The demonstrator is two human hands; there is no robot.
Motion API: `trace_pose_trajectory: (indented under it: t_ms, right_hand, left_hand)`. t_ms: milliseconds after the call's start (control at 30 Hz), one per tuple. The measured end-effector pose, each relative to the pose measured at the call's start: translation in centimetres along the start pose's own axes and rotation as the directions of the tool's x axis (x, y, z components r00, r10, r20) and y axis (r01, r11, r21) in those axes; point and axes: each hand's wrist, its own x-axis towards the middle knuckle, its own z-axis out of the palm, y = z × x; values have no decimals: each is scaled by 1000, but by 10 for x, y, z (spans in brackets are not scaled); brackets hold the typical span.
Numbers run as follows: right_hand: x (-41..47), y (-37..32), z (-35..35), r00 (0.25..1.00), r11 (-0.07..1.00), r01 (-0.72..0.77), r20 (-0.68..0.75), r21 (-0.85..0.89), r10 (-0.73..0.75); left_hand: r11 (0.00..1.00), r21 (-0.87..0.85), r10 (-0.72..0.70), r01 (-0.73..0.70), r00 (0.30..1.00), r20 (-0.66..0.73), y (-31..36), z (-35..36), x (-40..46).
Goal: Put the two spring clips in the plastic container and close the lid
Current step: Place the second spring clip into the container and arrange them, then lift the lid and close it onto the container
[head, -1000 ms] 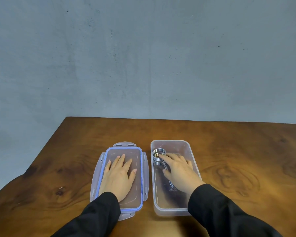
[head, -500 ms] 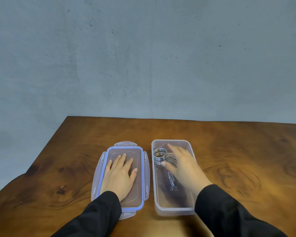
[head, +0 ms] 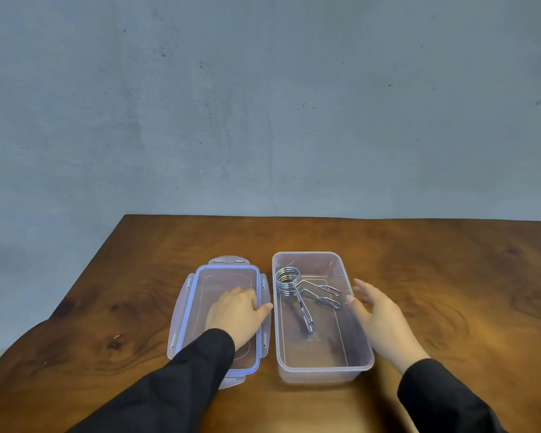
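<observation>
Our left hand (head: 236,312) lies on the clear rectangular plastic lid w/ blue seal (head: 200,310), fingers curled toward its right edge, grip starting to close on that rim but not lifting yet. Our right hand (head: 380,317) is spread wide & empty, just beside the right wall of the clear rectangular plastic container (head: 355,367); can't tell if it touches. Both coiled silver metal spring clips (head: 297,287) sit inside the container, coils at far-left corner, wire handles pointing toward the middle. Lid is flat on the brown wooden surface (head: 450,276), just left of the container. So we judge the step in hand is closing: steady the box w/ right, pinch lid by long edge, flip it over if seal side is up, line up corners, press down evenly, then snap all 4 latches. Watch that the clip handles don't poke above the rim.
</observation>
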Motion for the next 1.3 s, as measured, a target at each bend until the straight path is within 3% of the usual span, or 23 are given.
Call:
trace_pose_trajectory:
  t_ms: [467,733,800,933,1033,1067,1133,1167,1233,1300]
  right_hand:
    - [-4,2,-3,996,996,34,76,79,-40]
    - [-3,4,-2,995,995,43,84,95,-51]
    - [-4,3,-3,995,994,46,88,103,-55]
    - [-4,3,-2,994,992,35,103,119,-47]
    - [-5,-3,-10,989,989,142,-35,-41,-144]
    - [-6,-9,-14,977,982,184,-101,-42,-187]
    - [-11,-31,-27,973,977,188,-156,104,-171]
    - [-12,-42,-34,989,963,130,-99,238,-110]
    - [-14,-61,-41,988,842,-36,143,539,-49]
    - [-16,-73,-48,956,719,-168,289,675,-47]
  left_hand:
    - [904,428,-5,5,1000,-2,24,6,15]
    - [816,571,9,-93,989,148,25,-14,26]
    - [832,551,2,-65,993,114,30,-42,28]
    - [992,97,-70,85,986,-149,32,-124,37]
    - [967,-253,-18,-44,971,-237,41,-182,25]
    - [898,-425,-2,-114,965,-263,47,-194,16]
    - [659,-718,39,-224,964,-264,65,-201,-5]
    - [547,-797,68,-257,962,-263,76,-198,-15]
    - [380,-887,94,-262,965,-245,96,-185,-30]
    - [298,-933,63,-202,979,-192,104,-164,-35]
